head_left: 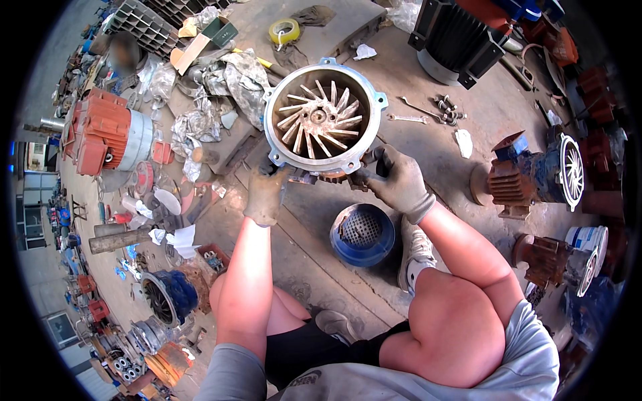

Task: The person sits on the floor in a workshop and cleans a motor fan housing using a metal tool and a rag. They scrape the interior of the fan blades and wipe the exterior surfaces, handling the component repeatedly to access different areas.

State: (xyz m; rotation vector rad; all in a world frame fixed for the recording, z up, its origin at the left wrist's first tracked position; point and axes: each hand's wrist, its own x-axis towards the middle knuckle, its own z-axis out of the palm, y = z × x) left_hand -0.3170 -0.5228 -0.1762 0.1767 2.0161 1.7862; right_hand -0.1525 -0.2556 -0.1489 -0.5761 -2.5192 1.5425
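Observation:
In front of me an electric motor (281, 127) stands with its round open end facing up. Inside the pale rim, a dirty fan wheel (321, 117) shows its straight radial blades. Grey work gloves cover both hands. My left hand (266, 190) is closed on the motor's near left side, below the flange, its fingertips partly hidden. On the near right side, my right hand (399, 182) grips the motor under the rim by a lug. Nearer to me, between my feet, sits a blue fan cover (364, 257) with a perforated grille.
Two spanners (409, 119) and a pile of bolts (449, 110) lie to the right. A black motor (451, 43) stands beyond them. More motors (518, 177) line the right side. At left are a red motor (110, 130), crumpled plastic (234, 83) and a yellow tape roll (284, 31).

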